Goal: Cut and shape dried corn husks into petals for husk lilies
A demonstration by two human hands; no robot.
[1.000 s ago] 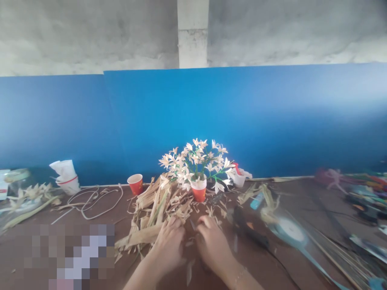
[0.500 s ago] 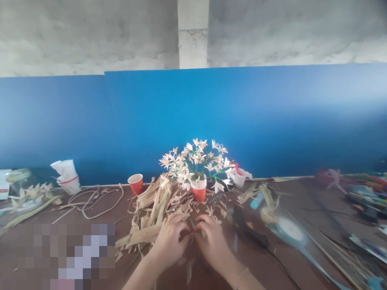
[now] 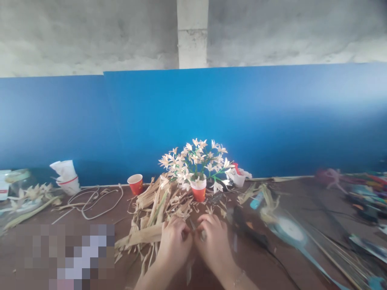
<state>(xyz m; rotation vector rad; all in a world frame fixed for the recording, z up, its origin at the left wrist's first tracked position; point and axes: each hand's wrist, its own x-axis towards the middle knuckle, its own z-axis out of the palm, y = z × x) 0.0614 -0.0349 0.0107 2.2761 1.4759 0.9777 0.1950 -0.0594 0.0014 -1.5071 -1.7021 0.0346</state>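
Left hand [image 3: 176, 243] and right hand [image 3: 214, 241], drawn nearer together than a second ago, suggesting joint fingerwork; each grip curled, whether holding anything cannot be told; dried husks [image 3: 143, 236] at left, white flowers [image 3: 196, 159] at far bench [image 3: 252, 264].

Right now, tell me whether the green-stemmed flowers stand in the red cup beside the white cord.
No, the flowers rise from the other red cup, farther to the right.

My view: blue partition [image 3: 193, 108], rough grey wall [image 3: 90, 36]
Got a pale pillar [image 3: 192, 44] straight ahead of me, partition looking kinda washed-out toward the right, brown tabletop [image 3: 254, 266] below me.
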